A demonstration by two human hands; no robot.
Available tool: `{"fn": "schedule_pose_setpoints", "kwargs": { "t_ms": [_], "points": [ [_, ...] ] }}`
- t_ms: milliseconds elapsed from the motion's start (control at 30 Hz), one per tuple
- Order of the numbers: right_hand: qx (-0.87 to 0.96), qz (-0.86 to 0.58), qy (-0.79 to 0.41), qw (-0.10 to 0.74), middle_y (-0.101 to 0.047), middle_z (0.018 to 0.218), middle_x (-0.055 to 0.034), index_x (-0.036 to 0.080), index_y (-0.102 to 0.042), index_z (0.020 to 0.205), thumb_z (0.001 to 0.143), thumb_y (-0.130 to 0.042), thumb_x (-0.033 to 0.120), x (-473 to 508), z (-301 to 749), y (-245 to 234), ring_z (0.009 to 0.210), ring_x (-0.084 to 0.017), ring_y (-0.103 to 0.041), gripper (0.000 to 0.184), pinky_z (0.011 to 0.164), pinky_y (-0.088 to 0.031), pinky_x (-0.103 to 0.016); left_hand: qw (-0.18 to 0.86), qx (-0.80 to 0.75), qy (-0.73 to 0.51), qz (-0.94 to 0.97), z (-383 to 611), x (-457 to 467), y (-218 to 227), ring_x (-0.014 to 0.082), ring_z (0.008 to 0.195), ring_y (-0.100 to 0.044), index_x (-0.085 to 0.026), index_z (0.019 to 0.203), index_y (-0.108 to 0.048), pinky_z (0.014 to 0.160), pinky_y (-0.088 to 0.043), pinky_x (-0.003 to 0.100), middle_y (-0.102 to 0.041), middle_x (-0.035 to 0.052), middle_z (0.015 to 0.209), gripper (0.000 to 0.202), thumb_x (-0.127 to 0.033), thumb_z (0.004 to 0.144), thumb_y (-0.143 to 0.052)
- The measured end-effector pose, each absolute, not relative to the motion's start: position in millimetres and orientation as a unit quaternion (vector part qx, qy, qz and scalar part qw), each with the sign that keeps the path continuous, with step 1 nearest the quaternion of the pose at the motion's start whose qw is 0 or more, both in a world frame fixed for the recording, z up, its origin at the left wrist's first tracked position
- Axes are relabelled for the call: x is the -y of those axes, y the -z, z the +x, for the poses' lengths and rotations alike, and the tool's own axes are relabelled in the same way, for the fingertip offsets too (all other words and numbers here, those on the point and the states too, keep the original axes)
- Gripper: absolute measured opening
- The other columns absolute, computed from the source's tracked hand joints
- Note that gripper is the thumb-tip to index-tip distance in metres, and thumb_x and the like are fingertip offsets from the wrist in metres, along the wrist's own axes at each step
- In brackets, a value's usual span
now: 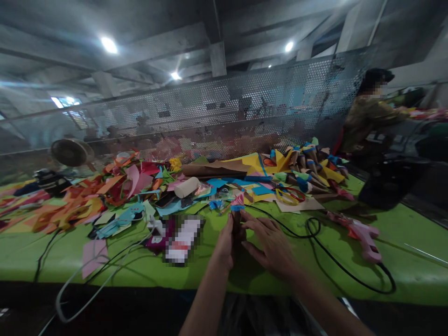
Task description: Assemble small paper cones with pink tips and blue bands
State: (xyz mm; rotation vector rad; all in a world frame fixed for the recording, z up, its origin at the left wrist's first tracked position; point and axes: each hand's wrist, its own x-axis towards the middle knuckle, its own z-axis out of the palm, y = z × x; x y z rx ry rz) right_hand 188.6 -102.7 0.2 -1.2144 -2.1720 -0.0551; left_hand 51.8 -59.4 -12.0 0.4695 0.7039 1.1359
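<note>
The left hand [227, 242] grips the cone [237, 207], whose pink top and blue band rise above the fingers. The right hand [271, 238], fingers loosely bent, reaches its right side; I can't tell whether it grips too.

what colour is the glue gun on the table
The glue gun is pink, seen in the head view.

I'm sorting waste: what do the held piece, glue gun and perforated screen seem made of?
Held piece: possibly matte paper, its pink top looking folded, though small and dim.
Glue gun: likely smooth plastic, from its moulded pink body.
Screen: probably dull metal, being grey with regular holes.
</note>
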Motion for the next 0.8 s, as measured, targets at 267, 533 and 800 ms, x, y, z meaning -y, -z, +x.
{"fn": "schedule_pose_setpoints", "kwargs": {
  "t_ms": [267, 533, 800],
  "points": [
    [0.824, -0.467, 0.029, 0.32, -0.05, 0.146, -0.0067, 0.024, -0.052, 0.112, 0.092, -0.055, 0.027, 103.4, 188.3, -1.9, 0.112, -0.026, -0.056, 0.021, 0.091, -0.042, -0.043, 0.763, -0.32, -0.522, 0.206, 51.4, 57.4, 16.7, 0.0063, 0.055, -0.049, -0.019, 0.097, -0.072, 0.048, -0.037, 0.017, -0.065, -0.0016, 0.076, 0.048, -0.055, 0.066, -0.08],
    [0.824, -0.459, 0.027, 0.331, -0.048, 0.148, -0.0075, 0.024, -0.05, 0.113, 0.091, -0.056, 0.026, 102.2, 188.7, 1.1, 0.115, -0.027, -0.055, 0.023, 0.092, -0.041, -0.045, 0.763, -0.319, -0.53, 0.188, 52.4, 58.9, 14.3, 0.0077, 0.061, -0.055, -0.019, 0.096, -0.073, 0.052, -0.042, 0.017, -0.069, 0.0001, 0.083, 0.048, -0.05, 0.062, -0.085],
    [0.822, -0.456, 0.023, 0.341, -0.046, 0.149, -0.0066, 0.025, -0.048, 0.115, 0.092, -0.056, 0.026, 102.4, 190.0, 0.9, 0.116, -0.027, -0.054, 0.024, 0.093, -0.041, -0.045, 0.772, -0.324, -0.519, 0.175, 50.5, 57.1, 14.8, 0.0064, 0.054, -0.052, -0.016, 0.089, -0.071, 0.046, -0.037, 0.017, -0.065, -0.0012, 0.073, 0.048, -0.053, 0.061, -0.084]
  ]
}}
